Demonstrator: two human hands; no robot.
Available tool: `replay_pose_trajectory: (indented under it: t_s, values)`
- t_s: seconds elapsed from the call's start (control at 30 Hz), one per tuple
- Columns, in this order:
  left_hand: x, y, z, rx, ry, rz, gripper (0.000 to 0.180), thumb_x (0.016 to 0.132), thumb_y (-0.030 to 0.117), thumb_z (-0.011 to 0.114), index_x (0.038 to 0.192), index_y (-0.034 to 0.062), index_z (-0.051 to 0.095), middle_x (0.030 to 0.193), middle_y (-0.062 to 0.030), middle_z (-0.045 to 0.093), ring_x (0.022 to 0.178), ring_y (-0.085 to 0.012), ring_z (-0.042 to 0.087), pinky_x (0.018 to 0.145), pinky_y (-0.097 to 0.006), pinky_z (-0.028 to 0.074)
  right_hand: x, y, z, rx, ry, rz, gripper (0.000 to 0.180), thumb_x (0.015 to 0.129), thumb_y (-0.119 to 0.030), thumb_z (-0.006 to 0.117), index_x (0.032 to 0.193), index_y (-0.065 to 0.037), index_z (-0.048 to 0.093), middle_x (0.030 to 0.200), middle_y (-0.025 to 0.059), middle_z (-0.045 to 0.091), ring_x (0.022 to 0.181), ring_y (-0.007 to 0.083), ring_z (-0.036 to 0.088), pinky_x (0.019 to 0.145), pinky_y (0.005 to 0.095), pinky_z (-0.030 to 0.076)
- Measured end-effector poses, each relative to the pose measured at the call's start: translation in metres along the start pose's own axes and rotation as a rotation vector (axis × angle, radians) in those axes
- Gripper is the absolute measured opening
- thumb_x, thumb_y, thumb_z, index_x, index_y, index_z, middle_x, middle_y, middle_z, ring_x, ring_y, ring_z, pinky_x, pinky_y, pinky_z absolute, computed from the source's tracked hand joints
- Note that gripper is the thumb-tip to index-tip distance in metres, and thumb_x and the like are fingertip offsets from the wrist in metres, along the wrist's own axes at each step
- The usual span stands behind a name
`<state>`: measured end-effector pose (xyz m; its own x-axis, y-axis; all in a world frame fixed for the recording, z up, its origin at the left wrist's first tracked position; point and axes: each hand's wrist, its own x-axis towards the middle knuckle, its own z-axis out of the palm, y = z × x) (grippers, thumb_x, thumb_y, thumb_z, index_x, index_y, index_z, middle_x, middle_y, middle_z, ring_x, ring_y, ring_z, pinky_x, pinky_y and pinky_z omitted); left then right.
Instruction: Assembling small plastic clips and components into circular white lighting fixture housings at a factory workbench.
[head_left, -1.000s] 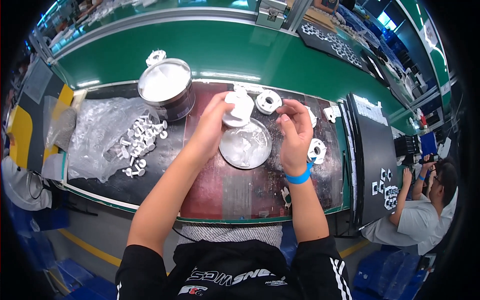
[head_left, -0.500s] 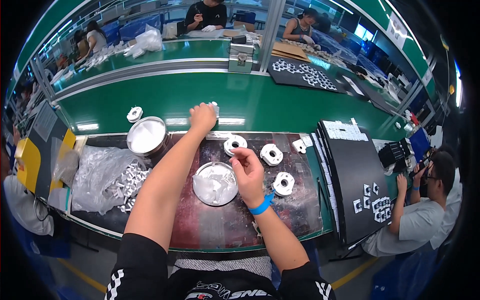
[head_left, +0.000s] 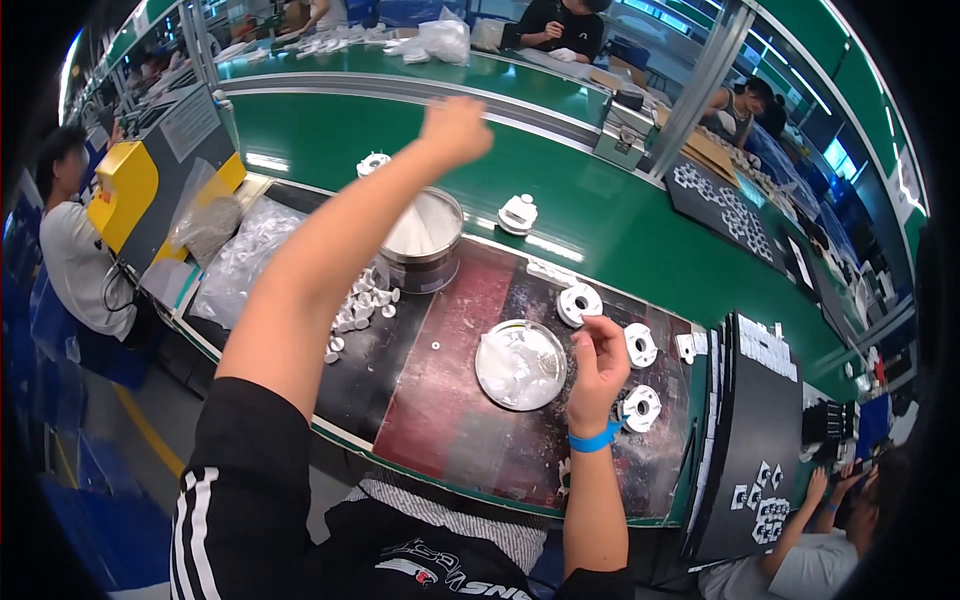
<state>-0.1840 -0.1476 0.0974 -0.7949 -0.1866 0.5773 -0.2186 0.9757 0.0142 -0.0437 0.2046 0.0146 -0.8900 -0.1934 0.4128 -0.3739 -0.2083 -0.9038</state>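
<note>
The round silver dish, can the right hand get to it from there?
Yes, it looks like it: the right hand is just to the right of the dish, and nothing seems to stand between them.

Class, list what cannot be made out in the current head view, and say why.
- Left hand: head view; slightly blurred, its own back hides the fingertips and anything under them.
- Tub: head view; the left forearm covers part of it.
- White stemmed pieces: head view; overlap and that forearm prevent a full count.
- Far-right person: head view; the dark fisheye rim cuts them off.
</note>
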Motion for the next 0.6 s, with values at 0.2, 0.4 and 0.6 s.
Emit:
replay_pose_trajectory:
  t_s: [0.2,0.4,0.6]
  values:
    - [-0.044,-0.191,0.051,0.049,-0.507,-0.627,0.084,0.072,0.060,0.070,0.134,0.0057,0.053,0.133,-0.0193,0.057,0.125,-0.0365,0.053,0.103,-0.048,0.041,0.000,0.000,0.008,-0.023,-0.050,0.006,0.018,0.093,-0.002,0.055,0.110,0.000,0.059,0.093,0.0030,0.060,0.085,0.0094,0.055,0.078,0.0236,0.044]
    - [-0.083,-0.241,0.107,-0.060,-0.373,-0.610,0.087,0.071,0.062,0.072,0.121,-0.0071,0.056,0.120,-0.0260,0.063,0.110,-0.0372,0.063,0.093,-0.044,0.051,-0.001,0.009,0.000,-0.048,-0.057,0.028,0.019,0.091,0.003,0.057,0.110,0.000,0.059,0.095,0.0022,0.060,0.086,0.0082,0.056,0.077,0.0224,0.046]
    - [-0.069,-0.232,0.016,-1.213,-0.368,-0.630,0.036,0.089,0.027,0.070,0.106,-0.0029,0.061,0.100,-0.0118,0.066,0.087,-0.0189,0.065,0.079,-0.033,0.054,0.004,0.014,0.004,-0.091,-0.044,-0.047,0.018,0.091,0.002,0.057,0.109,-0.001,0.061,0.094,0.0027,0.062,0.083,0.0081,0.058,0.074,0.0228,0.047]
